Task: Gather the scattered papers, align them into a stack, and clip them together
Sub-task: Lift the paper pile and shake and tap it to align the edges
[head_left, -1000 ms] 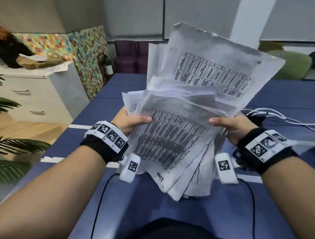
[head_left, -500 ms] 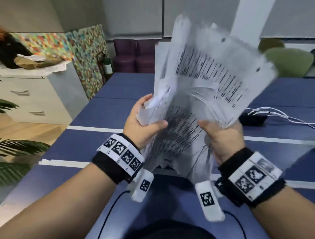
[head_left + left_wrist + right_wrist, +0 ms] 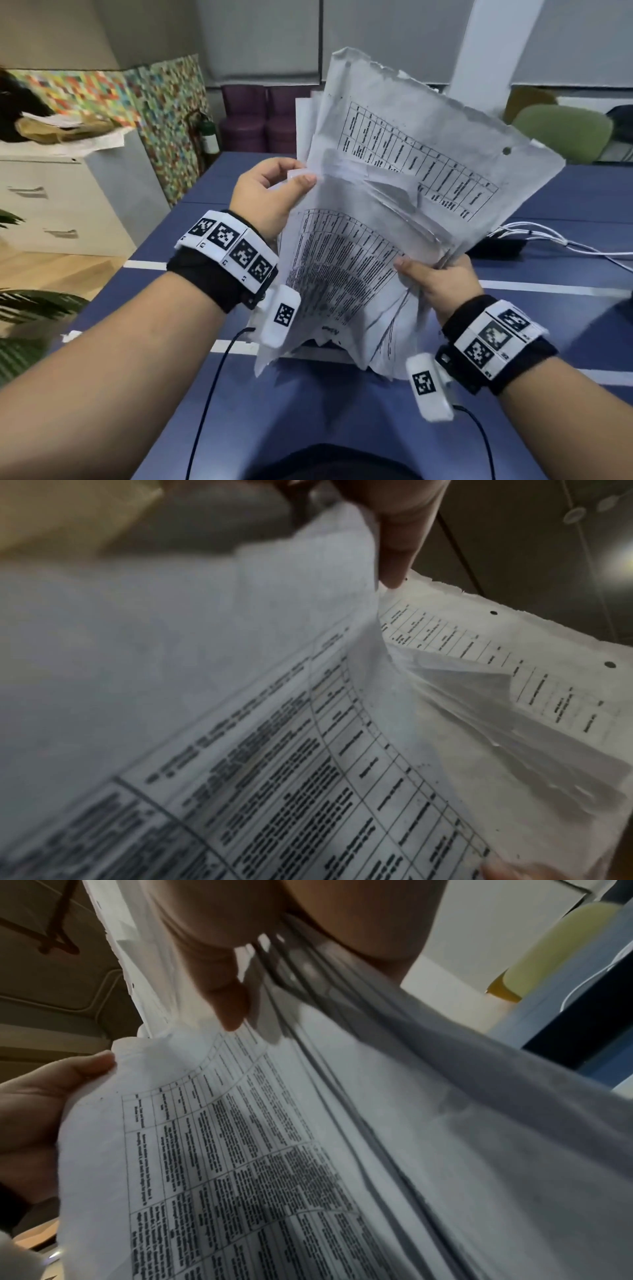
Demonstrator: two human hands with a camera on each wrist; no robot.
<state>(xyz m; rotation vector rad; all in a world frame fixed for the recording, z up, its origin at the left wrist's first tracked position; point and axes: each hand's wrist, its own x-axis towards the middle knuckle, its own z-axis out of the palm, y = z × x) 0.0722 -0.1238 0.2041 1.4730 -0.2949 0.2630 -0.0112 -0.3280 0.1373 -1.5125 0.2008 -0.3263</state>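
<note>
Both hands held the loose sheaf of printed papers (image 3: 387, 219) upright above the blue table (image 3: 548, 342), sheets fanned and uneven, their lower edges near the table; contact could not be judged. Left hand (image 3: 270, 195) pinched the left edge of the sheaf high up, thumb in front, fingers curled behind. Right hand (image 3: 435, 281) gripped the right edge lower down, thumb across the front sheet, fingers behind; the right wrist view showed several sheets clamped between thumb and fingers. Rear sheet had a torn top edge and punch holes, printed table visible. Front sheet carried dense tabular text. White cables (image 3: 561, 240) lay on the table at right, beside a dark block.
</note>
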